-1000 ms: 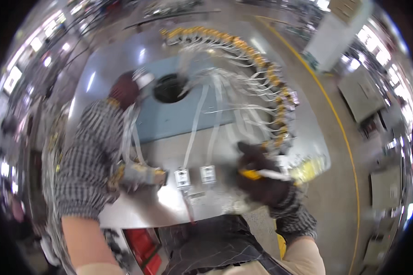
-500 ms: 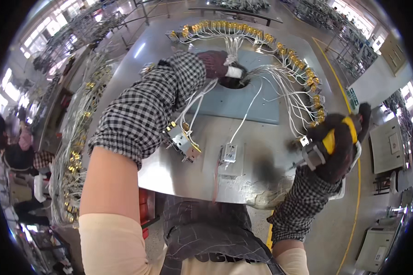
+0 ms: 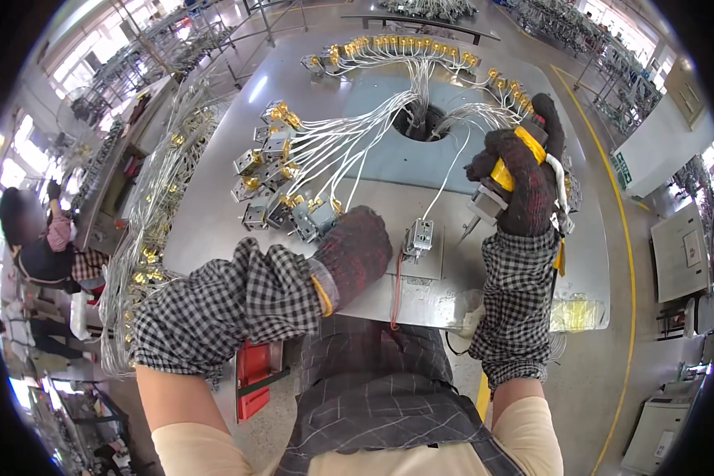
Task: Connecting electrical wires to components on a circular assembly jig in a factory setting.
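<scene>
Gloves cover both hands at the near edge of the metal worktable [image 3: 214,214]. Left hand [image 3: 355,252] lies knuckles-up beside the small grey switch box [image 3: 419,236]; whether it grips anything I cannot tell. Right hand [image 3: 517,181] is clenched on a yellow-handled driver [image 3: 496,186], tip angled toward that box. Best to pin the box flat and bring the tip down square. Farther off, wired boxes [image 3: 271,176] fan out around the centre hole [image 3: 422,123].

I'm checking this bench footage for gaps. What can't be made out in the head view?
- Left hand: its fingers and whatever they touch are hidden behind the glove.
- Power screwdriver in the right hand: tip too small to read.
- Hole in the table: inside hidden by white wires.
</scene>
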`<state>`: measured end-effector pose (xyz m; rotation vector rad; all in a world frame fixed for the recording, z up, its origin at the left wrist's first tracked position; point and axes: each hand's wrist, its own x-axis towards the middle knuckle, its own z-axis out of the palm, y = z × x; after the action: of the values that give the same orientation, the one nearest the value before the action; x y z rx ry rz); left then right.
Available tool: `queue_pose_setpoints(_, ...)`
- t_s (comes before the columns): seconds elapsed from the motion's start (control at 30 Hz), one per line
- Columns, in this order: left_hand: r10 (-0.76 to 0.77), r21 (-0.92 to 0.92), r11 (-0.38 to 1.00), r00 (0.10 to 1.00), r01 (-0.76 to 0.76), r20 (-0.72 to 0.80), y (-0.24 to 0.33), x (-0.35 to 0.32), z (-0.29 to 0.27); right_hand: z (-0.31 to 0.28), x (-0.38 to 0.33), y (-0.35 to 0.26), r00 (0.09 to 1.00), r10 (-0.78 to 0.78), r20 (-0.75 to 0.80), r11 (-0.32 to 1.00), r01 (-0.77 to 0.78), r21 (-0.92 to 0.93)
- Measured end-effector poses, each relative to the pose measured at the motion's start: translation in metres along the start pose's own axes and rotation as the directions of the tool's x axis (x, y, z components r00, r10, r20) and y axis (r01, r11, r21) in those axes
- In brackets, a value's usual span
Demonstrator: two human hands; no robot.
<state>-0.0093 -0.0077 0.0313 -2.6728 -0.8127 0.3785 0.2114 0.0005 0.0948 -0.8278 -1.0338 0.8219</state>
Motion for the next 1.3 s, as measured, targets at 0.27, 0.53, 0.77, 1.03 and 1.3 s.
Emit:
queue_pose_setpoints(0.27,-0.038,-0.118,0.993,0.996,0.028,-0.086,0.005,-0.019,0.003,0.004,-0.001,0.007,1.0,-0.004,-0.002,1.0,0.004,0.025)
queue_pose_setpoints(0.53,-0.219,-0.509,0.859,0.94,0.057,-0.263,-0.002,-0.03,0.004,0.006,-0.002,0.014,0.998,-0.055,-0.001,0.998,0.055,0.039)
queue_pose_setpoints(0.77,-0.175,-0.367,0.926,0.964,0.092,-0.201,0.008,-0.01,-0.004,0.003,-0.007,0.016,1.0,0.003,-0.025,1.0,-0.003,0.005)
queue_pose_setpoints(1.03,-0.379,-0.758,0.647,0.828,-0.08,-0.412,-0.001,-0.013,-0.02,-0.012,-0.001,-0.003,0.97,-0.239,-0.048,0.971,0.239,-0.016)
queue_pose_setpoints(1.3,-0.411,-0.953,0.255,0.874,-0.162,-0.258,-0.004,0.01,0.012,-0.002,-0.019,0.004,0.881,-0.472,-0.037,0.881,0.473,0.016)
